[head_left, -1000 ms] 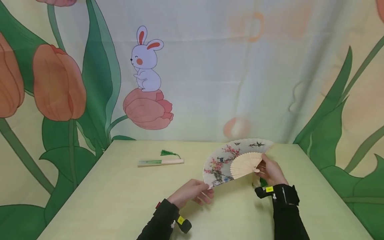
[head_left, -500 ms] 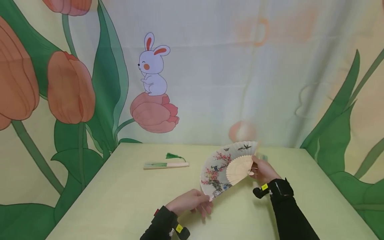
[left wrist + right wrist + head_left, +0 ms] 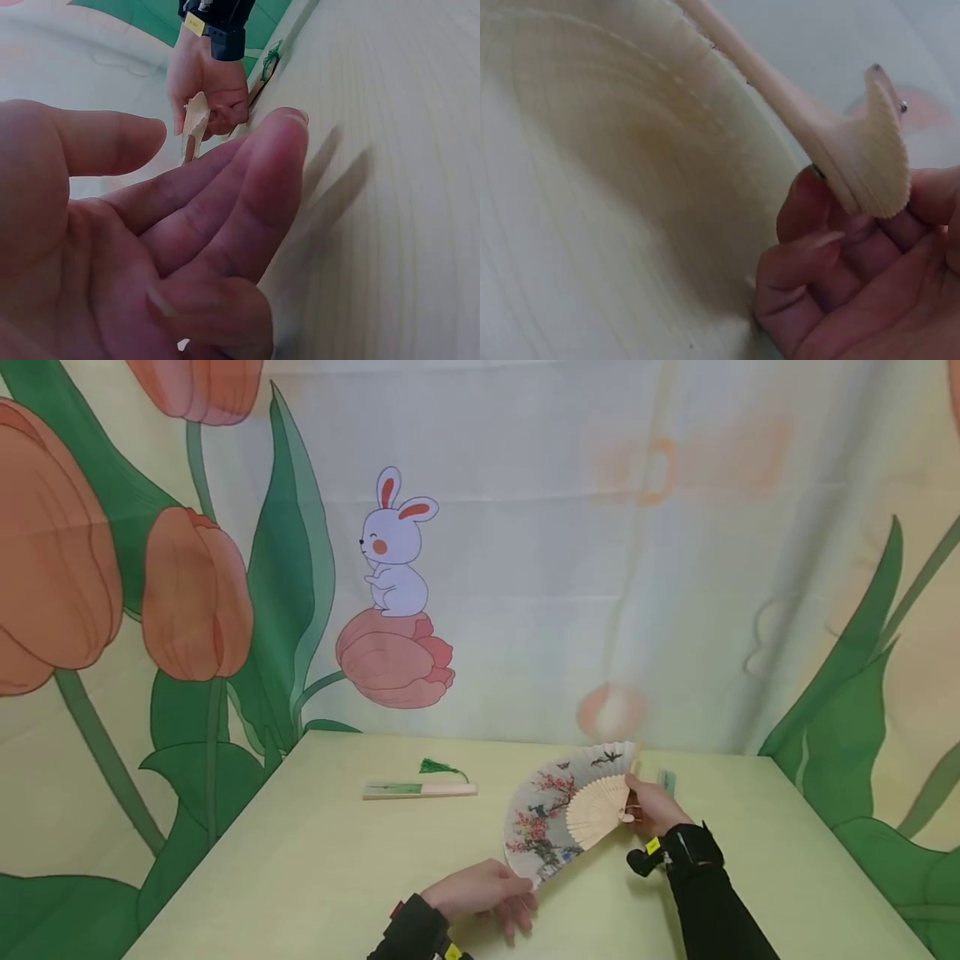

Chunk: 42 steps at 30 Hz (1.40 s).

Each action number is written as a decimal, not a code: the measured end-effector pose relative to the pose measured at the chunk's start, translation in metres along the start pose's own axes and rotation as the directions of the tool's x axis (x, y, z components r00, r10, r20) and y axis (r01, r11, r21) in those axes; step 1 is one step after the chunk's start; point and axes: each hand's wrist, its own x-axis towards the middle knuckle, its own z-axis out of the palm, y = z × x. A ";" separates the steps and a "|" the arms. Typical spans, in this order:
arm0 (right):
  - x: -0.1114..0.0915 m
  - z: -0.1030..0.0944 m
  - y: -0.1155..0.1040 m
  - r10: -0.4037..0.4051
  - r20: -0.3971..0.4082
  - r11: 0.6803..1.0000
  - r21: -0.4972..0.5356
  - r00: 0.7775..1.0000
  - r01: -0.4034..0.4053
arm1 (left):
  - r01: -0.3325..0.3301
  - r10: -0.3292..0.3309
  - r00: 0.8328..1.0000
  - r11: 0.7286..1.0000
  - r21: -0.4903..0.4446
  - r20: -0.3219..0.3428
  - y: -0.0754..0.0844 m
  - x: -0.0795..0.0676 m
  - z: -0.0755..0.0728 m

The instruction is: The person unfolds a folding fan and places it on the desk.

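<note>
A spread folding fan (image 3: 536, 822) with painted blossoms and birds is held above the table between both hands. My right hand (image 3: 656, 806) grips its pale slatted sticks (image 3: 596, 810) near the pivot. In the right wrist view, the fingers (image 3: 802, 262) of that hand curl beneath the pivot end (image 3: 866, 169). My left hand (image 3: 480, 893) pinches the fan's lower left corner between thumb and fingers. Those fingers (image 3: 255, 195) loom close in the left wrist view and hide most of the fan.
A closed folding fan (image 3: 420, 790) with a green tassel (image 3: 442, 767) lies on the table (image 3: 360, 877), back left. Behind my right hand a small pale green piece (image 3: 667, 782) shows, mostly hidden. A printed curtain (image 3: 517, 610) hangs behind the table.
The head view has shifted, so the scene sits lower and further right. The fan has swung leftward and looks narrower. The green piece behind my right hand has come into view.
</note>
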 end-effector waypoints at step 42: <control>-0.010 0.117 -0.037 -0.488 0.243 0.403 -0.789 0.838 0.463 | 0.001 0.009 0.989 0.998 0.065 -0.145 -0.003 -0.007 -0.044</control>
